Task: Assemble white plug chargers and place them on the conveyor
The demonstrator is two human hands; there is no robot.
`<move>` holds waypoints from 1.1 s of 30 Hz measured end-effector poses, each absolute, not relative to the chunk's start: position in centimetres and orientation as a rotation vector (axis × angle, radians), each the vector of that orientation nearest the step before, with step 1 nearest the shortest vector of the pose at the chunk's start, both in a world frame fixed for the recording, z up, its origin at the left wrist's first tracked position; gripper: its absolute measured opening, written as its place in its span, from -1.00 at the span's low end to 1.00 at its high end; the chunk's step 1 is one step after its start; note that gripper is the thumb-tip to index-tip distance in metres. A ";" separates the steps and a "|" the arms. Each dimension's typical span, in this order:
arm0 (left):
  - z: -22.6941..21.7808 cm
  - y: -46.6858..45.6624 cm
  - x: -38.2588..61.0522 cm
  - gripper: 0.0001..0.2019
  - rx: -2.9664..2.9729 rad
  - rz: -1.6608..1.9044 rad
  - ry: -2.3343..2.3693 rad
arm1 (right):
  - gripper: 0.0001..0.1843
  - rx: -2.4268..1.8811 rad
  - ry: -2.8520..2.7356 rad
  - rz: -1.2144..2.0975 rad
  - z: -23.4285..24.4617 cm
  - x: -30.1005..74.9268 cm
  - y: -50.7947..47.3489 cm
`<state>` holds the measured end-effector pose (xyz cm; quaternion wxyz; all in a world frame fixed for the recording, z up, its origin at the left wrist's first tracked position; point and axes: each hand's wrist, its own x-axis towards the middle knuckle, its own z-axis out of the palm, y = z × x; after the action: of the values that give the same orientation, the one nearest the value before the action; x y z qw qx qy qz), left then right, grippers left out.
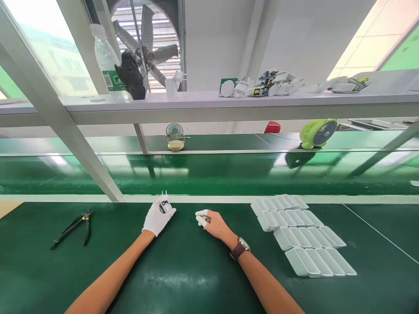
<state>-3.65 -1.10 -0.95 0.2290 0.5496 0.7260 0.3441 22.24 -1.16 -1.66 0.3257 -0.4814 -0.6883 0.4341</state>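
My left hand (157, 219), in a white glove, is closed round a small white power plug (165, 206). Its two metal prongs point up and away from me, and a dark and silvery part shows in its body. My right hand (214, 224) is to the right of it, apart from the plug, with white finger covers on its fingertips and a watch on the wrist. Its fingers are curled together; whatever may be between them is too small to name. Both hands are above the dark green work surface (176, 270).
Black-handled pliers (74, 226) lie at the left. White compartment trays (317, 261) stand in staggered rows on the right. A white post (88, 161) slants up to a shelf (203, 104) bearing a bottle (111, 74) and electronic parts (275, 85). A green fan (316, 133) stands beyond.
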 end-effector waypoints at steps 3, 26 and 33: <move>-0.9 -0.2 -3.8 -0.56 1.498 0.932 2.005 | -0.68 -1.237 -1.768 1.226 -1.4 22.1 -0.6; -2.2 5.2 -5.5 -0.53 1.332 1.346 2.127 | -0.82 -0.886 -2.529 0.073 -2.6 21.6 -2.8; -1.7 4.3 1.0 -0.59 1.579 1.233 1.809 | -0.71 -0.933 -2.578 -0.052 -2.7 21.6 -2.9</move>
<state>1.00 4.26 -1.65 0.2194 0.5707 0.6539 0.4457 21.62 -2.85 -2.71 0.1984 -0.3333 -0.9215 -0.0184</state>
